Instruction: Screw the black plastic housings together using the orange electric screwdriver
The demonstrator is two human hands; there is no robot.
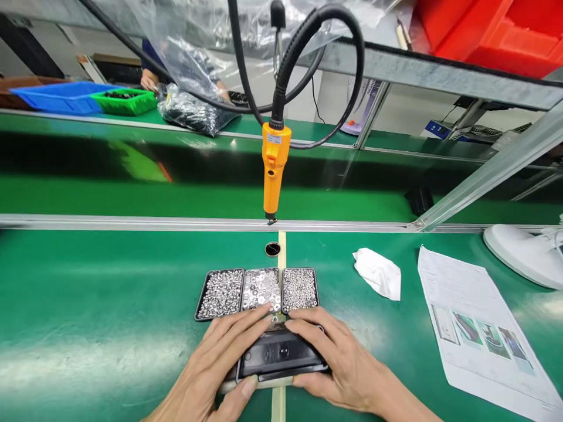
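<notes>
A black rectangular plastic housing (281, 354) with a raised rim lies in front of me, over a lighter piece that shows along its near edge. My left hand (220, 360) grips its left side, thumb at the near edge and fingers stretched across the far corner. On the opposite side my right hand (338, 357) holds it the same way. Between my fingertips, at the far edge, sits a small metal piece too small to name. Just beyond are three trays of small metal parts: a left tray (220, 293), a middle tray with flat washers (263, 287) and a right tray (299, 288).
An orange electric screwdriver (275, 170) hangs on a black cable above the bench. A round black disc (272, 249), white cloth (379, 274), printed sheet (488, 340) and white stand base (523, 255) lie around. Across the rail (132, 223), a person's hand shows near a green bin (125, 102).
</notes>
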